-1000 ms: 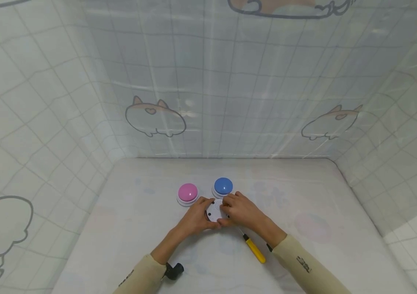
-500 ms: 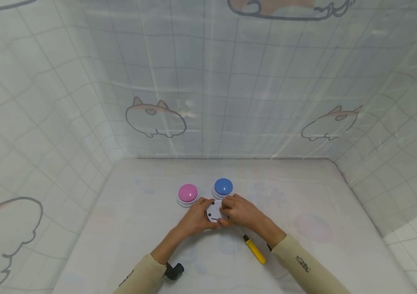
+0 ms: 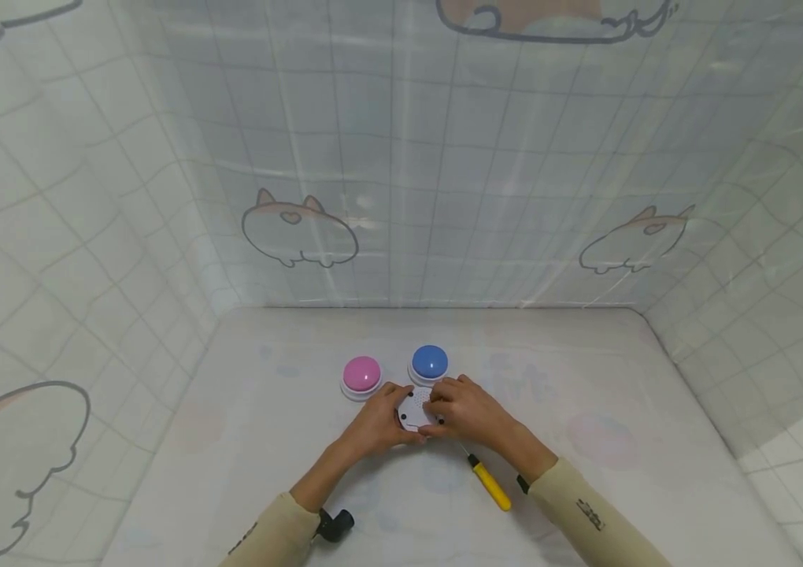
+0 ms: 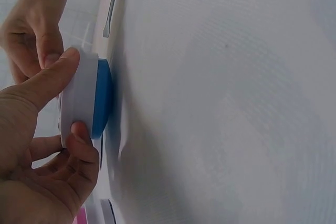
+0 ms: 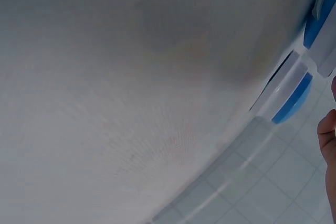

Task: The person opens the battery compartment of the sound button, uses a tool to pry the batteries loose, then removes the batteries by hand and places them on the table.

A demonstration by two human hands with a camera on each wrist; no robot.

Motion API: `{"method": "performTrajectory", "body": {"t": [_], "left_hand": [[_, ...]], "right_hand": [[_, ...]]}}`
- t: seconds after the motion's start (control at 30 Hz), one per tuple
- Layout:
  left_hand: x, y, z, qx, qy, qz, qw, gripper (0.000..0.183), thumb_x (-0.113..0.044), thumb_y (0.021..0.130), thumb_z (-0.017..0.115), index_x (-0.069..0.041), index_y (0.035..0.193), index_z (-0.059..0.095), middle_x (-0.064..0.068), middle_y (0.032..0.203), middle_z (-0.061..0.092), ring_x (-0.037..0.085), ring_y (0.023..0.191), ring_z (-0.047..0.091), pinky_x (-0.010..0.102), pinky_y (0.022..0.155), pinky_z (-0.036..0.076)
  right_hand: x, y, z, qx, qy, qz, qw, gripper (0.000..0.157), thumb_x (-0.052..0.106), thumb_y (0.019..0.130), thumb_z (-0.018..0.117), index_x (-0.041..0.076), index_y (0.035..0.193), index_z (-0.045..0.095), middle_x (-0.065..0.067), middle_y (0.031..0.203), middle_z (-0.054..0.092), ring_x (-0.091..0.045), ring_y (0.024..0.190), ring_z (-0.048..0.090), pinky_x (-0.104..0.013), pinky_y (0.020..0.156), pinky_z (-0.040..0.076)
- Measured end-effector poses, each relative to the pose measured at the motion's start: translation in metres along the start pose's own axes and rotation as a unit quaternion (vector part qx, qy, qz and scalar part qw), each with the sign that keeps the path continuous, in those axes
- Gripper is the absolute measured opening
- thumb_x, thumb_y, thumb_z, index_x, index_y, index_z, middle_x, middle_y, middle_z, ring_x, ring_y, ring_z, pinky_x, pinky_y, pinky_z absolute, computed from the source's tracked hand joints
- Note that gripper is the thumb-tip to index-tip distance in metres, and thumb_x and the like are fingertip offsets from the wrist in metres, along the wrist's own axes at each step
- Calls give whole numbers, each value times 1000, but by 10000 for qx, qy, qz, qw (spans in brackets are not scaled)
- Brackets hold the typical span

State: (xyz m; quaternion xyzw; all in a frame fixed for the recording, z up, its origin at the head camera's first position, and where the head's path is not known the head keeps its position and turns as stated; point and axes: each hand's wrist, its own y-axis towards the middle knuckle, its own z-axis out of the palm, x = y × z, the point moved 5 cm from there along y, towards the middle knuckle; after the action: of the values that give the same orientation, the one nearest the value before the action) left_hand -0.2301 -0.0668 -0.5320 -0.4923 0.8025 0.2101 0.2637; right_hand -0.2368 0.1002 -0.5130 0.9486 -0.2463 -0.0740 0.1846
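A push button (image 3: 412, 409) lies upside down between both hands, its white base with speaker holes and dark round feet turned up. The left wrist view shows its blue dome (image 4: 103, 100) facing the table. My left hand (image 3: 379, 419) grips the white rim, thumb on the near side and fingers round the far side. Curled fingers of my right hand (image 3: 468, 409) touch the base's right part, with the thumb at its near edge; they hide some of the base. Just below this hand lies a flat-blade screwdriver (image 3: 491, 484) with a yellow handle.
Behind the hands stand a pink push button (image 3: 362, 374) and a second blue one (image 3: 430, 362), domes up. A black wrist mount (image 3: 335, 524) sits at the left sleeve. Patterned curtains (image 3: 401, 197) enclose the white table (image 3: 267, 441) at the back and sides.
A dark line near the base's near edge appears half a second ago and is thinner now. The right hand shifts slightly; the left keeps its hold. Buttons and screwdriver stay in place.
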Motion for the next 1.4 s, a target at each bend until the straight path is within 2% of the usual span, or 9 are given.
{"method": "performTrajectory", "body": {"t": [0.27,0.43,0.67,0.9,1.17,1.4], "left_hand": [[1,-1,2,-1,-97,18,10000,90,-40,72,91,-1,143,52,9,125,57,17,104,56,34,88,51],[4,-1,4,-49,-124,57,9999,96,-41,73,90,-3,150,45,8,136,53,18,113,55,36,95,49],[2,-1,4,-197,48,443,9988,95,-39,75,89,-7,152,43,6,147,49,21,128,52,38,102,47],[-2,-5,5,-131,239,791,9965,89,-38,81,85,-7,153,42,9,157,43,27,142,44,43,111,40],[-1,-6,8,-96,309,767,9965,88,-39,82,84,-7,152,42,8,160,39,26,144,39,41,112,39],[-3,-7,7,-151,368,802,9960,86,-39,84,82,-6,152,43,8,160,38,26,144,39,41,112,40]], "right_hand": [[0,-3,-1,-18,295,81,9995,30,53,86,75,23,91,78,9,95,61,-9,89,57,-30,76,45],[2,-4,0,-35,336,40,9994,25,48,88,75,23,91,79,9,97,63,-9,91,58,-29,75,44],[3,-5,0,-231,217,-74,9995,20,42,87,77,23,92,81,9,94,63,-9,87,57,-29,71,42],[3,-7,1,-428,207,-93,9988,17,39,87,78,23,92,81,10,93,63,-8,85,57,-27,70,40],[3,-10,1,-403,408,175,9982,27,49,89,74,23,94,79,10,95,63,-9,90,56,-28,72,40],[0,-11,5,70,676,686,9953,26,48,90,73,25,101,79,13,100,63,-8,97,54,-29,76,41]]}}
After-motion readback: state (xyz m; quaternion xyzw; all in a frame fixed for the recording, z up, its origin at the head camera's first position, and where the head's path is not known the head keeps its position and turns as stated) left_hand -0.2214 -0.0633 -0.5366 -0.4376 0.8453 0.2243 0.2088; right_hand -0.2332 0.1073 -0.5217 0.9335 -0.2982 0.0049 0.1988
